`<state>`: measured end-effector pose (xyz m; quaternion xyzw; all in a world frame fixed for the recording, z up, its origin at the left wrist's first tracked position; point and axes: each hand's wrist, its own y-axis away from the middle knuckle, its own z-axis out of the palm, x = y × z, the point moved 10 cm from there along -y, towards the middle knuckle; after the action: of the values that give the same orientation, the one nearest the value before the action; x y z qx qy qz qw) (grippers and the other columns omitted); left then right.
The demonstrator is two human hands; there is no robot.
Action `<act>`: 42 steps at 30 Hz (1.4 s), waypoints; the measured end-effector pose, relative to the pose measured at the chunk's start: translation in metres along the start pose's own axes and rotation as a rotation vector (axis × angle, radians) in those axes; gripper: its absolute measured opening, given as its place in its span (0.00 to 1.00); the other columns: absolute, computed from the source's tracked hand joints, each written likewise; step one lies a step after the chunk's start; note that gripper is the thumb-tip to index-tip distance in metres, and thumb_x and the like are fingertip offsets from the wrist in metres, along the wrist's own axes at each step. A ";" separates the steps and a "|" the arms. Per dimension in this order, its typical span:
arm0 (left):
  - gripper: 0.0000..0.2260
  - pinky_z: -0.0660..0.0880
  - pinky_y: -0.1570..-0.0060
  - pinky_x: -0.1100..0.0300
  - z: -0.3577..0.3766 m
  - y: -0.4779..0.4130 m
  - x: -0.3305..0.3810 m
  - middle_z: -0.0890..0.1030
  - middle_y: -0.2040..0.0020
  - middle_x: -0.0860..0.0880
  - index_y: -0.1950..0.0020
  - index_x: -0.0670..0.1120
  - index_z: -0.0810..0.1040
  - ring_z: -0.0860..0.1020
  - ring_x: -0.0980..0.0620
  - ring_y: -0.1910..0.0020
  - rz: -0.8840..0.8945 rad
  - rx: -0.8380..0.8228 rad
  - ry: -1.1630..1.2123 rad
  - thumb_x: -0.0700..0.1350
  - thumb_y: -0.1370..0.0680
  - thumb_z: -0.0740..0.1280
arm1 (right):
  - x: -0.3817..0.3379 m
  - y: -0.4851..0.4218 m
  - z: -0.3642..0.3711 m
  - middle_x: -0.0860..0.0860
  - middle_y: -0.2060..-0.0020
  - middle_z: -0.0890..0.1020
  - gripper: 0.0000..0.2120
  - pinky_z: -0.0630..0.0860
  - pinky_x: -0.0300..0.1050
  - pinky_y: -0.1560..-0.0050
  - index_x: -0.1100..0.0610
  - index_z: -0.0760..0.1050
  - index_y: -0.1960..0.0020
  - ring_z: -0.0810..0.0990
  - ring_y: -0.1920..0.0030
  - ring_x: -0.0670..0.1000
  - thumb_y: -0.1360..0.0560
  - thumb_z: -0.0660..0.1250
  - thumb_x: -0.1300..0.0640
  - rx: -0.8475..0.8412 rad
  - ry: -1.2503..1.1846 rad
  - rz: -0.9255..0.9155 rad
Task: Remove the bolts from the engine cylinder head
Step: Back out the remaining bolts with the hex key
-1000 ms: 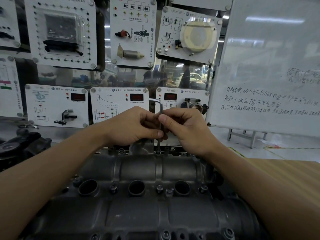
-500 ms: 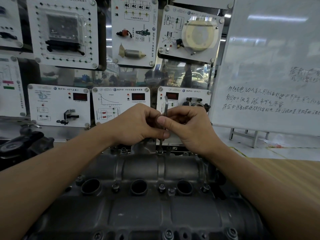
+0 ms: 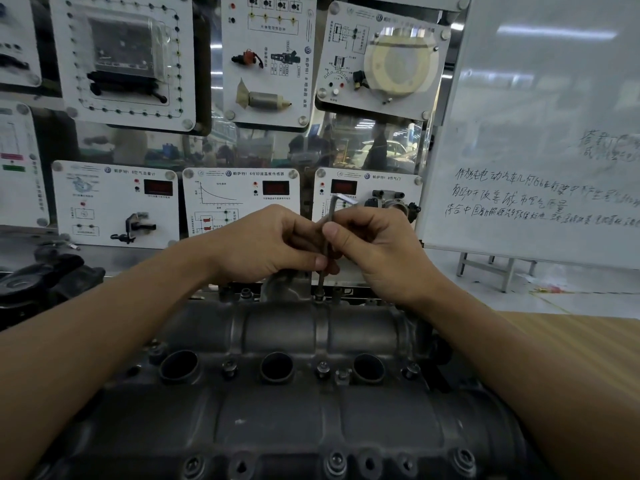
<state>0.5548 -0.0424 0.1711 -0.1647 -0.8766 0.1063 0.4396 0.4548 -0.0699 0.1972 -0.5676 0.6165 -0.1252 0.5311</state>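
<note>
- My left hand [image 3: 266,247] is closed on the hex key [image 3: 332,211]. The thumb and the curled fingers pinch the lower part of its straight shaft.
- My right hand [image 3: 377,251] is closed on the same key, a little higher. The thumb presses the shaft from the front and the other fingers curl behind it.
- The key is thin grey metal in the shape of an L. It stands upright, and its short arm at the top points to the right.
- Its lower tip sits in a small bolt [image 3: 318,298] at the far edge of the cylinder head [image 3: 311,414].
- The cylinder head lies directly in front of me. It is dark cast metal, dull and slightly rough, with long rounded humps.
- Across its middle are three round holes with small bolts between them.
- The pale wooden worktop [image 3: 571,344] shows at its right side.
</note>
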 end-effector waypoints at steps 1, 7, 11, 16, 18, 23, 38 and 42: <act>0.09 0.79 0.43 0.62 0.000 0.000 0.000 0.87 0.51 0.46 0.45 0.40 0.83 0.85 0.52 0.46 -0.007 0.004 -0.001 0.34 0.24 0.70 | 0.000 0.000 0.001 0.47 0.66 0.83 0.07 0.77 0.35 0.62 0.65 0.82 0.50 0.79 0.64 0.40 0.21 0.65 0.66 -0.015 -0.002 0.002; 0.08 0.81 0.46 0.58 -0.006 -0.002 0.004 0.87 0.54 0.44 0.49 0.39 0.85 0.85 0.48 0.51 0.007 0.081 -0.095 0.37 0.27 0.74 | -0.004 0.002 -0.001 0.48 0.62 0.85 0.05 0.79 0.36 0.57 0.62 0.83 0.49 0.84 0.59 0.43 0.23 0.70 0.63 0.025 -0.012 -0.005; 0.04 0.75 0.63 0.70 -0.003 -0.002 0.009 0.83 0.67 0.54 0.58 0.43 0.83 0.80 0.61 0.65 0.033 0.082 -0.102 0.38 0.28 0.77 | -0.002 0.002 -0.006 0.52 0.64 0.85 0.03 0.82 0.41 0.57 0.59 0.83 0.56 0.84 0.62 0.49 0.28 0.76 0.61 0.090 -0.003 0.006; 0.06 0.73 0.64 0.70 -0.004 -0.004 0.008 0.80 0.68 0.53 0.60 0.41 0.81 0.77 0.60 0.67 0.023 0.087 -0.108 0.40 0.28 0.77 | -0.005 0.002 -0.006 0.52 0.67 0.83 0.04 0.78 0.40 0.63 0.56 0.81 0.60 0.80 0.66 0.48 0.28 0.76 0.61 0.089 0.014 -0.020; 0.05 0.76 0.60 0.68 -0.003 -0.002 0.007 0.84 0.64 0.52 0.55 0.41 0.83 0.81 0.58 0.63 0.016 0.075 -0.084 0.39 0.28 0.76 | -0.006 0.002 -0.006 0.58 0.66 0.83 0.04 0.79 0.50 0.61 0.57 0.81 0.60 0.80 0.65 0.58 0.27 0.75 0.61 0.084 0.016 -0.025; 0.11 0.76 0.37 0.41 -0.002 0.004 0.008 0.87 0.50 0.45 0.43 0.41 0.83 0.83 0.41 0.44 -0.015 0.046 -0.026 0.38 0.25 0.71 | -0.003 0.002 -0.005 0.60 0.64 0.83 0.04 0.80 0.59 0.58 0.58 0.80 0.58 0.81 0.61 0.63 0.25 0.72 0.63 0.073 0.004 -0.009; 0.10 0.78 0.41 0.44 -0.006 -0.001 0.006 0.87 0.53 0.43 0.47 0.40 0.85 0.84 0.41 0.48 0.000 0.098 -0.100 0.41 0.28 0.75 | -0.004 0.002 -0.002 0.56 0.59 0.86 0.06 0.83 0.48 0.52 0.62 0.83 0.49 0.85 0.56 0.54 0.23 0.70 0.62 0.055 0.004 -0.008; 0.06 0.82 0.53 0.60 -0.005 -0.003 0.008 0.87 0.59 0.47 0.51 0.42 0.85 0.85 0.49 0.56 0.019 0.096 -0.113 0.39 0.28 0.76 | -0.002 0.002 -0.007 0.56 0.62 0.86 0.04 0.83 0.47 0.56 0.59 0.83 0.54 0.85 0.60 0.56 0.27 0.75 0.60 0.104 -0.001 0.007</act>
<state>0.5542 -0.0418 0.1809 -0.1453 -0.8923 0.1615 0.3957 0.4475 -0.0705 0.2000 -0.5373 0.6107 -0.1548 0.5606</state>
